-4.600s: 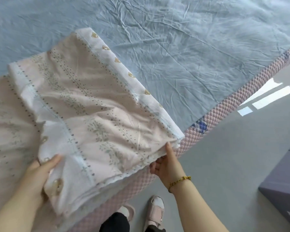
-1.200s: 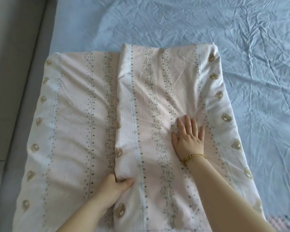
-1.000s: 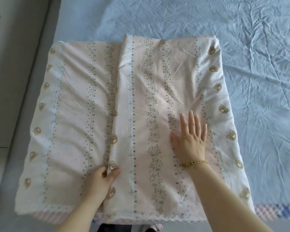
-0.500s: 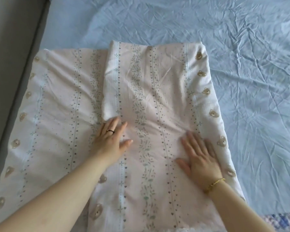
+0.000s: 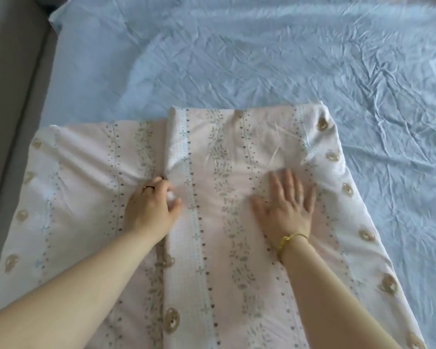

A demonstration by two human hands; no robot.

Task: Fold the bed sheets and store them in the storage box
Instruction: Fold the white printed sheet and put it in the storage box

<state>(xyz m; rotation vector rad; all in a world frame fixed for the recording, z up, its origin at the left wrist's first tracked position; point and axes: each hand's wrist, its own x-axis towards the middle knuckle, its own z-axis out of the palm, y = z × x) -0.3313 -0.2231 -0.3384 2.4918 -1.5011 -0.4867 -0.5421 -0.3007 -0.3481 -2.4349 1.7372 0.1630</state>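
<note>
The bed [image 5: 237,59], covered in creased blue cloth, fills the view from 9 o'clock through 12 to 3. On it, toward 6 o'clock, lies the sheet [image 5: 68,222], pink with dotted stripes and small bears. It is part-folded: a flap [image 5: 227,147] is doubled over from the 3 o'clock side, and its free edge runs from 12 to 6 just left of the middle. At 9 o'clock of that edge a single layer is bare. The flap's far end juts a little further toward 12 than the layer under it, so the ends do not match.

The right hand [image 5: 287,207] lies flat on the flap, fingers spread and straight, pointing to 12, pressing it down. At 9 o'clock of it the left hand [image 5: 149,210] sits on the flap's edge with fingers curled, and seems to pinch the cloth there; blur hides the exact hold.

The step in hand looks like smoothing and truing this fold. Next the bare side likely needs bringing over toward 3, edges matched, creases pushed out. The box is not in view.
</note>
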